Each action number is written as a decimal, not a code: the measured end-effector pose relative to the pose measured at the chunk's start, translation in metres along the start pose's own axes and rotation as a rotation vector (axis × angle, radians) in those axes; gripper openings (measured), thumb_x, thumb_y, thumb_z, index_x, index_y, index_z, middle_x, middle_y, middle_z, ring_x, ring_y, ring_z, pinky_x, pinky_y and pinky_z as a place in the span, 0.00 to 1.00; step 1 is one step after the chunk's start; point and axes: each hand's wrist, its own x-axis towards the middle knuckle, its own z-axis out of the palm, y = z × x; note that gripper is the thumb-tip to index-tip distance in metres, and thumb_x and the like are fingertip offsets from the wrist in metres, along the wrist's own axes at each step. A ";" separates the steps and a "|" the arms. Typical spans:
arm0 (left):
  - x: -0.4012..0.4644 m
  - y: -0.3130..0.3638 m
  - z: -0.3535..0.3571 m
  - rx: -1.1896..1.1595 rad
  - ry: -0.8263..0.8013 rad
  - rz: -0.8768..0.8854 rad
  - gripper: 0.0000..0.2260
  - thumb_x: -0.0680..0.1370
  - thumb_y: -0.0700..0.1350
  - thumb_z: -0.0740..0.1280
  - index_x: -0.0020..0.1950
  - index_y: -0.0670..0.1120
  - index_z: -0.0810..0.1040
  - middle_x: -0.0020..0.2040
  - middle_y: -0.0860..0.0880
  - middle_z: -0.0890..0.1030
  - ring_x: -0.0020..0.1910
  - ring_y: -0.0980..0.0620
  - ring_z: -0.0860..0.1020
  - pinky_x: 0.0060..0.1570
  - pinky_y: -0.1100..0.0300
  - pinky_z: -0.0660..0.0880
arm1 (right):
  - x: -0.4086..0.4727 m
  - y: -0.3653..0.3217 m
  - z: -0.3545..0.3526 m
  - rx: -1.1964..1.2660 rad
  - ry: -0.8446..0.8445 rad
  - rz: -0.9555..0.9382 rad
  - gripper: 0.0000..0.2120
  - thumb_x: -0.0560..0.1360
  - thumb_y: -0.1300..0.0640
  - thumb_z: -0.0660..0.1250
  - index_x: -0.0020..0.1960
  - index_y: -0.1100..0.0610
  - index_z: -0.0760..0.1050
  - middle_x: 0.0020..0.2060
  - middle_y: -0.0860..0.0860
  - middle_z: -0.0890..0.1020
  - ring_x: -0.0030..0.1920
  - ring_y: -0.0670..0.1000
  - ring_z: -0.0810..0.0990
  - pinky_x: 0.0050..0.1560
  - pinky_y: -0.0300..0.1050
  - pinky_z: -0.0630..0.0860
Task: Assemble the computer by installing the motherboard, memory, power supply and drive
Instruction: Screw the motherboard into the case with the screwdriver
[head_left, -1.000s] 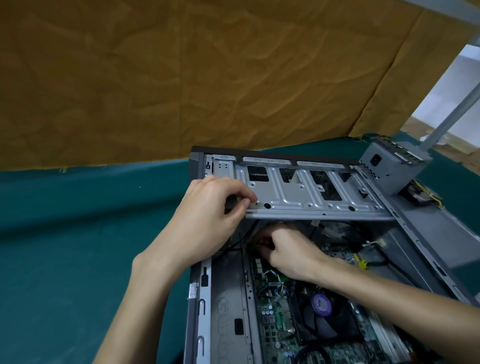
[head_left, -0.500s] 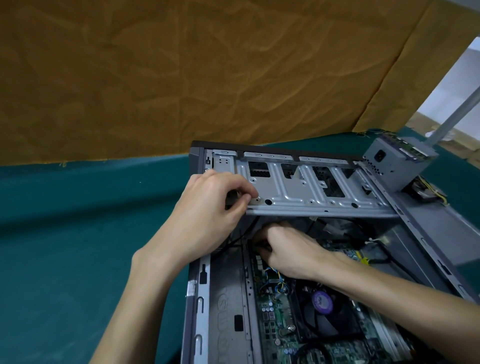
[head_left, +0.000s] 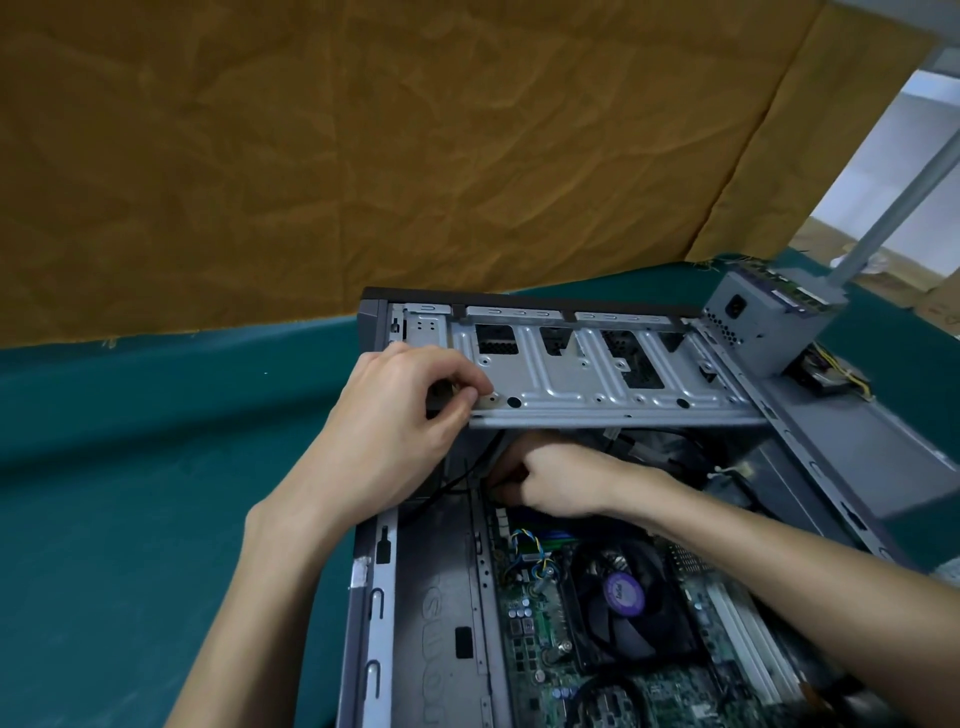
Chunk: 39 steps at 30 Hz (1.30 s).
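An open grey computer case (head_left: 436, 613) lies on its side on the green table. The green motherboard (head_left: 535, 639) sits inside it, with a black CPU fan (head_left: 623, 597) on top. A silver drive cage (head_left: 597, 384) spans the case's far end. My left hand (head_left: 400, 421) grips the cage's near left corner, fingers curled over it. Under the cage, my right hand (head_left: 550, 478) pinches a small dark connector on a black cable (head_left: 441, 493) at the board's far edge. The grey power supply (head_left: 763, 322) stands outside the case at the far right.
Yellow and black power supply wires (head_left: 836, 374) lie on the case's right wall (head_left: 857, 457). A brown paper backdrop (head_left: 415, 156) rises behind the green table (head_left: 130, 493). A grey metal post (head_left: 893, 192) stands at the far right.
My right hand has slid slightly further under the drive cage at the board's edge. My left hand keeps its grip on the cage corner. The view has tilted a little.
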 end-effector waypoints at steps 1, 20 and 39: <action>0.000 0.000 0.000 -0.003 0.001 0.000 0.07 0.81 0.46 0.67 0.51 0.56 0.84 0.47 0.63 0.82 0.53 0.56 0.74 0.60 0.49 0.71 | 0.000 0.000 0.001 0.012 0.019 0.002 0.09 0.78 0.53 0.70 0.56 0.54 0.84 0.53 0.52 0.85 0.53 0.52 0.82 0.57 0.48 0.79; 0.000 -0.001 0.001 0.005 0.004 0.009 0.07 0.81 0.45 0.67 0.51 0.56 0.83 0.47 0.63 0.81 0.53 0.56 0.74 0.60 0.48 0.71 | -0.005 -0.003 0.008 -0.036 0.087 0.044 0.08 0.79 0.49 0.71 0.55 0.51 0.82 0.54 0.52 0.84 0.54 0.55 0.82 0.47 0.41 0.73; -0.001 -0.001 0.001 0.016 0.006 -0.001 0.07 0.81 0.45 0.67 0.51 0.56 0.84 0.48 0.62 0.82 0.53 0.56 0.75 0.60 0.48 0.72 | -0.006 -0.003 0.006 -0.054 0.088 0.026 0.09 0.79 0.50 0.71 0.57 0.51 0.83 0.55 0.53 0.84 0.55 0.56 0.82 0.52 0.42 0.77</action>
